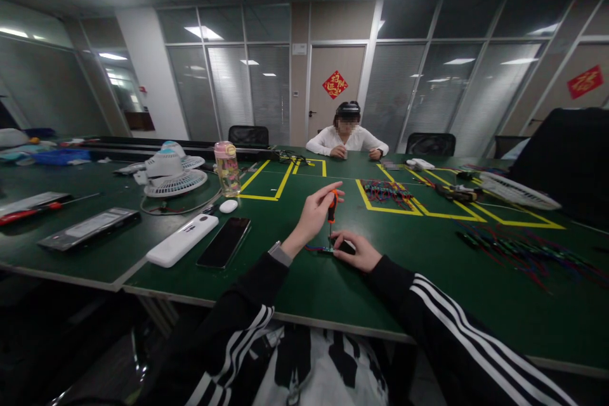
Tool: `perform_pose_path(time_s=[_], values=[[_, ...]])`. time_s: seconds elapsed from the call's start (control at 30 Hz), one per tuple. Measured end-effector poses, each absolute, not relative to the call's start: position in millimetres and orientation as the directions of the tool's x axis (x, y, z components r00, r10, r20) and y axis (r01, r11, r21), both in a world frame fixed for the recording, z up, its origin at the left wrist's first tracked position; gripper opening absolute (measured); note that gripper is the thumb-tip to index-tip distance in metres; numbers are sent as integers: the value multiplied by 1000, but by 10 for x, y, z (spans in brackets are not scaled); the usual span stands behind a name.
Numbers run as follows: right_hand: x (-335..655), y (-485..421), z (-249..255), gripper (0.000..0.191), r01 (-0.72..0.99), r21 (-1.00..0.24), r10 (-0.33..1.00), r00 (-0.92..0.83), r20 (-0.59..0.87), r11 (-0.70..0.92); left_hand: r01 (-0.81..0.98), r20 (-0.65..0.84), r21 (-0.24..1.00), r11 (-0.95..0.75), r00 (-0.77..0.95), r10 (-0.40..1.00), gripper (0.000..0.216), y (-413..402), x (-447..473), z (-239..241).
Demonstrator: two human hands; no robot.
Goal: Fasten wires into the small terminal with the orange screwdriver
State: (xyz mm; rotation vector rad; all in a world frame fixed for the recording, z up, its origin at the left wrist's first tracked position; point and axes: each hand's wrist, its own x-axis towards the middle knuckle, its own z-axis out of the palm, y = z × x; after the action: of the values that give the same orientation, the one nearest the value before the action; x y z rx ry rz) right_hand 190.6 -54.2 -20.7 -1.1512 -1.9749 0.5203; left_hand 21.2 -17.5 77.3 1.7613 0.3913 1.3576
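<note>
My left hand (318,210) is closed around the orange and black handle of a screwdriver (332,210), which stands upright with its shaft pointing down. Under its tip lies a small green circuit board (326,250) with red and blue wires running off to the left. The fingers of my right hand (356,250) pinch the board's right end against the green table. Exactly where the tip meets the board is too small to make out.
A black phone (224,242), a white power bank (183,241) and a pink-lidded bottle (227,169) stand to the left, near a white fan (175,181). Wired boards (387,194) lie inside yellow tape, with more boards (528,247) at right. Across the table sits a person (347,136).
</note>
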Motion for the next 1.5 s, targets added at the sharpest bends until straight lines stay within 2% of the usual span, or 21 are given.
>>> perform_pose_path(time_s=[0.07, 0.17, 0.23, 0.43, 0.63, 0.83, 1.07, 1.27, 1.37, 1.5], values=[[1906, -541, -209, 11, 545, -668, 861, -287, 420, 508, -249, 626, 780, -575, 349, 698, 31, -167, 212, 769], [1909, -543, -199, 11, 545, -668, 862, -291, 416, 507, -111, 709, 701, -704, 213, 672, 22, -180, 197, 762], [1912, -546, -189, 11, 544, -668, 861, -301, 410, 508, -69, 734, 672, -737, 189, 652, 21, -192, 192, 761], [1915, -551, -175, 8, 552, -658, 859, -305, 412, 512, -288, 609, 793, -537, 350, 711, 33, -162, 224, 753], [1911, -543, -186, 10, 548, -660, 857, -301, 418, 514, -134, 680, 732, -668, 209, 702, 25, -149, 204, 741], [1911, -543, -184, 9, 552, -658, 858, -299, 418, 512, -305, 568, 821, -482, 361, 740, 36, -145, 219, 752], [1912, -543, -176, 6, 563, -643, 854, -316, 413, 520, -140, 673, 739, -659, 196, 713, 22, -192, 203, 758], [1918, -539, -182, 5, 561, -640, 850, -323, 416, 526, -282, 597, 797, -534, 233, 768, 22, -143, 201, 779], [1921, -537, -189, 6, 555, -645, 851, -321, 416, 525, -247, 612, 786, -566, 189, 768, 17, -124, 193, 767], [1919, -532, -195, 9, 548, -656, 854, -311, 417, 519, -205, 624, 780, -591, 191, 758, 20, -113, 195, 748]])
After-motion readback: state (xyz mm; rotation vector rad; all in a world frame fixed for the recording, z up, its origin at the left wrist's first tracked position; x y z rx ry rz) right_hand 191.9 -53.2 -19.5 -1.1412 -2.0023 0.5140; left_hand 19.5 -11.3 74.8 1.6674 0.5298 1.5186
